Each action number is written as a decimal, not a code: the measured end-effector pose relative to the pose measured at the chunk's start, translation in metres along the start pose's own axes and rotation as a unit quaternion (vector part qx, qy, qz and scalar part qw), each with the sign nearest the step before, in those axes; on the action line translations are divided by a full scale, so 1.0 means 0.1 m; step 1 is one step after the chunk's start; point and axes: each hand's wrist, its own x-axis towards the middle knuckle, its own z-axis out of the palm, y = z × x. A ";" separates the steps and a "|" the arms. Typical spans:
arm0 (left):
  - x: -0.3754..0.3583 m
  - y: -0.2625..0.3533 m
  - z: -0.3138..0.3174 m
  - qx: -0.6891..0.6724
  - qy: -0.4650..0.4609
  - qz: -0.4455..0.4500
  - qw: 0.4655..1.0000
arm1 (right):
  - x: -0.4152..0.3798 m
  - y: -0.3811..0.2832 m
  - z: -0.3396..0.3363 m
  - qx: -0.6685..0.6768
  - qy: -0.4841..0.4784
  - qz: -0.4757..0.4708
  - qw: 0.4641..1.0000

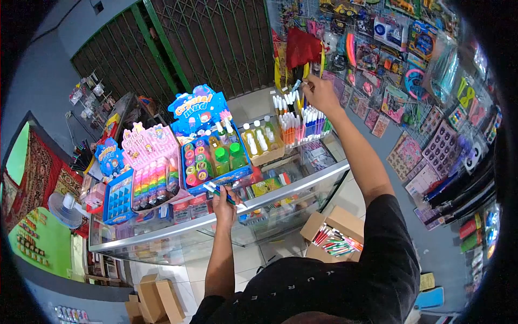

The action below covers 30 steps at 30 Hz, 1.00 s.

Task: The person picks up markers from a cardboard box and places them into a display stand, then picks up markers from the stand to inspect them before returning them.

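My left hand (224,207) is closed around several markers (209,187), with white and dark green parts showing, over the front edge of the glass counter. My right hand (321,95) reaches to the marker rack (303,141) at the counter's back right. Its fingers are pinched at a slim marker with a pale blue end (297,85), just above the rack. In the rack stand orange markers (290,128) and blue markers (313,117), many with white parts. The fingertips of my right hand are partly hidden.
The glass counter (226,217) also bears a box of bottles (263,155), a blue Crystal Mud box (244,168) and a pink Crystal Mud box (147,144). An open carton of markers (345,220) stands on the floor. Packaged toys (391,32) hang on the right wall.
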 end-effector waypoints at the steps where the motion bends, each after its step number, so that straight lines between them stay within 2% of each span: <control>1: 0.00 0.00 0.00 -0.002 -0.001 0.002 1.000 | 0.01 0.01 0.01 -0.008 0.004 -0.015 1.000; 3: -0.02 0.02 0.02 0.008 0.006 -0.007 1.000 | 0.02 0.02 0.02 -0.024 0.011 -0.044 0.999; 6: -0.03 0.03 0.03 0.010 0.011 -0.012 1.000 | 0.08 0.01 -0.06 -0.007 -0.057 -0.016 0.998; 9: -0.02 0.04 0.04 -0.011 0.009 -0.015 1.000 | 0.10 0.10 -0.08 0.030 -0.065 0.031 0.997; 12: -0.03 0.05 0.07 -0.013 0.008 -0.013 1.000 | 0.07 0.04 -0.15 0.079 -0.085 0.008 0.993; 15: -0.03 0.06 0.09 -0.004 0.012 -0.012 1.000 | 0.07 0.16 -0.08 0.037 -0.090 -0.007 0.995; 18: -0.03 0.06 0.06 -0.004 -0.001 -0.022 1.000 | 0.10 0.17 -0.05 0.037 -0.076 -0.014 0.996; 19: -0.03 0.06 0.05 -0.005 -0.009 -0.025 1.000 | 0.13 0.13 -0.05 0.012 -0.038 -0.033 0.999; 22: -0.02 0.05 0.06 -0.001 0.006 -0.018 1.000 | 0.29 -0.08 -0.20 0.074 0.051 0.033 0.995; 23: -0.01 0.06 0.06 -0.003 0.005 -0.018 1.000 | 0.33 -0.16 -0.28 0.052 0.064 0.028 0.996; 26: -0.02 0.06 0.05 -0.006 0.004 -0.019 1.000 | 0.35 -0.24 -0.42 0.053 0.051 0.048 0.996; 30: -0.03 0.06 0.06 -0.006 -0.005 -0.008 1.000 | 0.26 0.03 -0.44 0.097 0.064 0.095 0.989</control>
